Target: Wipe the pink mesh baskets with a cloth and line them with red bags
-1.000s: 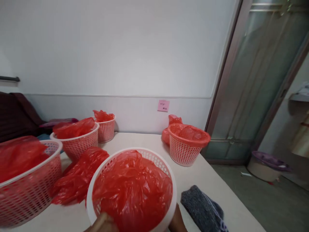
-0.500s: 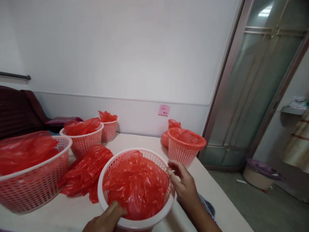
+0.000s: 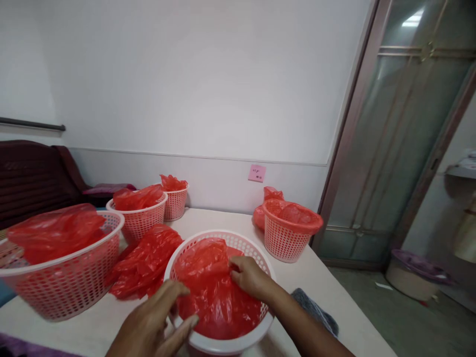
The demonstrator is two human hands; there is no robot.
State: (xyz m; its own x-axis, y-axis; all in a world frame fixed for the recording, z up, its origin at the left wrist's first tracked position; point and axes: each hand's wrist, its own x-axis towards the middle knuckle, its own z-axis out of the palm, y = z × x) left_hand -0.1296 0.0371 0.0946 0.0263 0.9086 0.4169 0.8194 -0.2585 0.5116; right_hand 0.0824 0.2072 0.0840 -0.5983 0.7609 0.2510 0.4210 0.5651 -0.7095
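Before me stands a round white plastic basket (image 3: 260,327) with holes in its wall, and a red plastic bag (image 3: 219,302) lies bunched inside it. My right hand (image 3: 251,277) reaches over the rim and pinches a fold of the bag near its upper right. At the basket's left rim my left hand (image 3: 158,312) has thumb and fingers apart, over the edge and near the bag; nothing shows in its grip. Just left of the basket a heap of red plastic bags (image 3: 148,260) lies on the table.
On the left stand a large basket (image 3: 74,282), a medium basket (image 3: 145,220) and a small basket (image 3: 176,203), each holding red plastic. A basket with red plastic over its rim (image 3: 286,240) stands back right. A grey cloth (image 3: 316,312) lies on the white table (image 3: 345,307).
My right hand has moved from the right rim inward and taken a fold of the red bag. My left hand has let go of the front rim and opened at the left side.
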